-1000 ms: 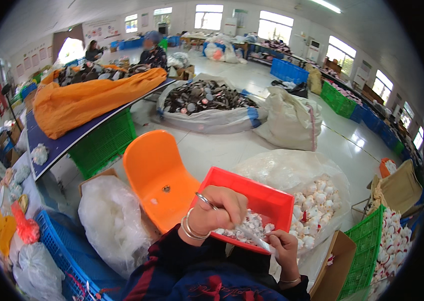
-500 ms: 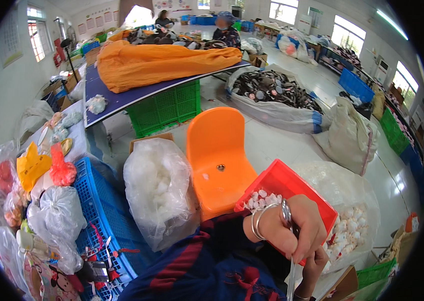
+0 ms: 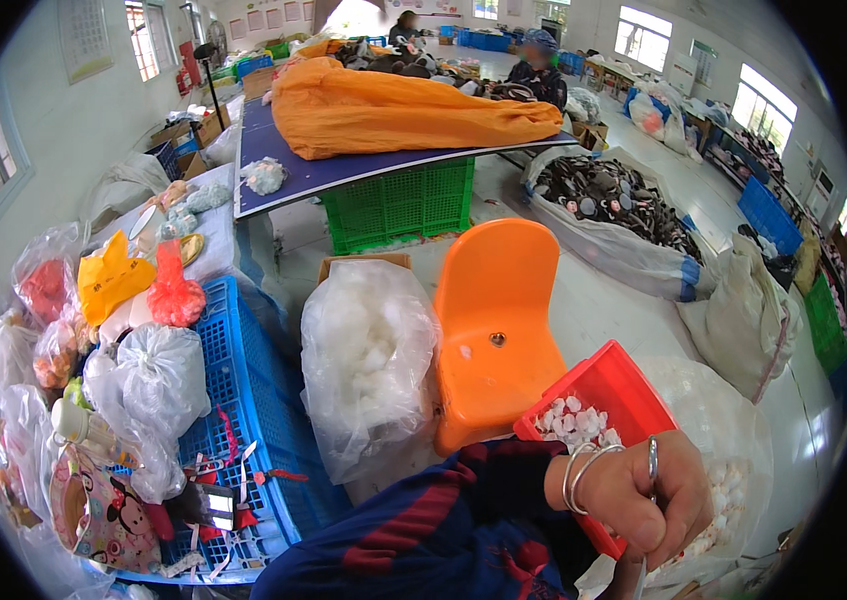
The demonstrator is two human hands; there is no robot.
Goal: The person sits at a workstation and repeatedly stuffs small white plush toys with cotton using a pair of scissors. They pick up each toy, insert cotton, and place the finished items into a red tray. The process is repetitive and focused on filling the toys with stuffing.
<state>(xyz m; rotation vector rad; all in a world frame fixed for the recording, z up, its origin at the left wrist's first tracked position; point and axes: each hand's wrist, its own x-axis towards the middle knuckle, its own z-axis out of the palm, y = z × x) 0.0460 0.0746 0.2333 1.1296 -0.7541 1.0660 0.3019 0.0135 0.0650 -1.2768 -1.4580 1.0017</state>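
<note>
So your left hand (image 3: 643,495) is the only one I can make out, and its fingers are curled closed, thumb tip pressed up against the others, with a silver loop (image 3: 653,468) around them that's probably the handle of some tool. Something narrow pokes out just under your thumb, but it's too cropped for me to say what. No clue about your right hand, it isn't clearly showing. Right behind your fingers is the red tray (image 3: 638,385), with a heap of small white pieces (image 3: 575,420) at its far left end. A clear plastic bag (image 3: 708,390) spreads out beyond and right of your fingers, with more pale bits in it partly hidden by your hand. How far along are you? Honestly can't tell: there's a decent pile left in the tray, but nothing marks which lot is finished. As for the room, past your fingers to the left there's an orange chair (image 3: 496,320), then a bag of white fluff (image 3: 368,340), then a blue crate (image 3: 278,430) loaded with odds and ends. Farther off stands a purple table (image 3: 303,176) under an orange cloth (image 3: 393,110), two people near it, and a big sack of dark pieces (image 3: 608,190) on the pale floor (image 3: 593,310).
</note>
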